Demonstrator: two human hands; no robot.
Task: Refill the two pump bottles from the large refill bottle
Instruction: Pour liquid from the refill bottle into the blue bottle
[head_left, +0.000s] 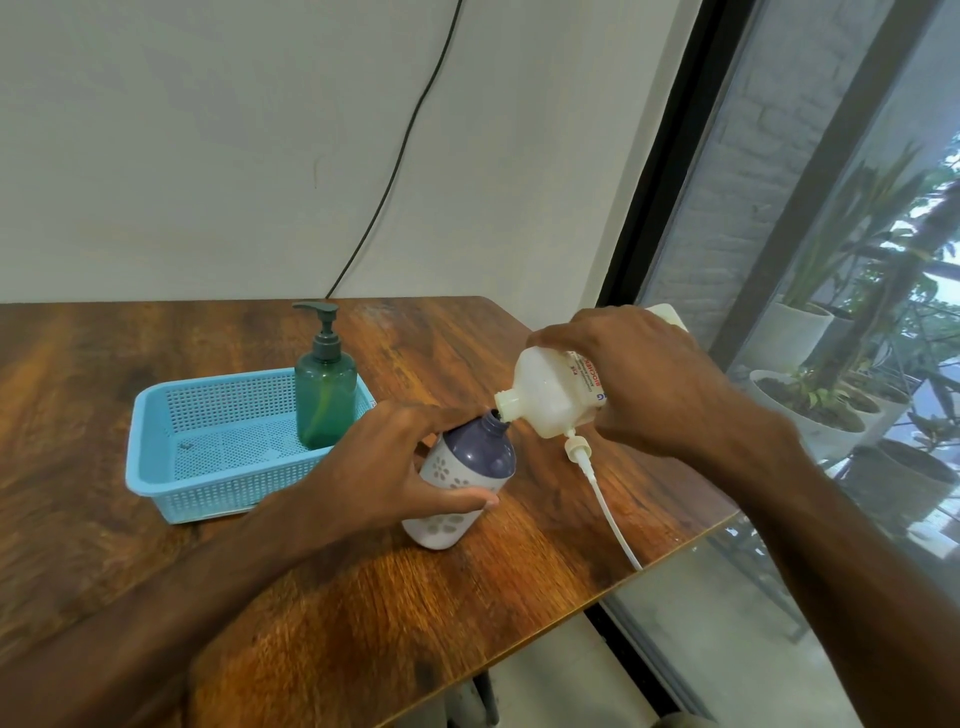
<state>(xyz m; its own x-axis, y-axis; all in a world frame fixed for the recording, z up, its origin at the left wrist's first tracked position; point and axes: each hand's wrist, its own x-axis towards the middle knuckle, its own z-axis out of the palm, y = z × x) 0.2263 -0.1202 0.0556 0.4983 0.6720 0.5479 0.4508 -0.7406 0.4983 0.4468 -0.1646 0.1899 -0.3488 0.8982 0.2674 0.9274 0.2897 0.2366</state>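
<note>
My left hand (387, 470) grips a white pump bottle (462, 480) with a dark blue shoulder and flower pattern, its neck open and its body leaning right on the table. My right hand (639, 379) holds the large white refill bottle (545, 400) tipped on its side, its open mouth right at the blue bottle's neck. A white pump head with a long tube (597, 478) lies on the table below the refill bottle. A green pump bottle (324, 395), pump fitted, stands upright in the blue basket (208, 478).
The wooden table (363, 597) ends close on the right at a glass window (831, 260) with potted plants outside. A black cable (400, 156) hangs down the wall behind the table.
</note>
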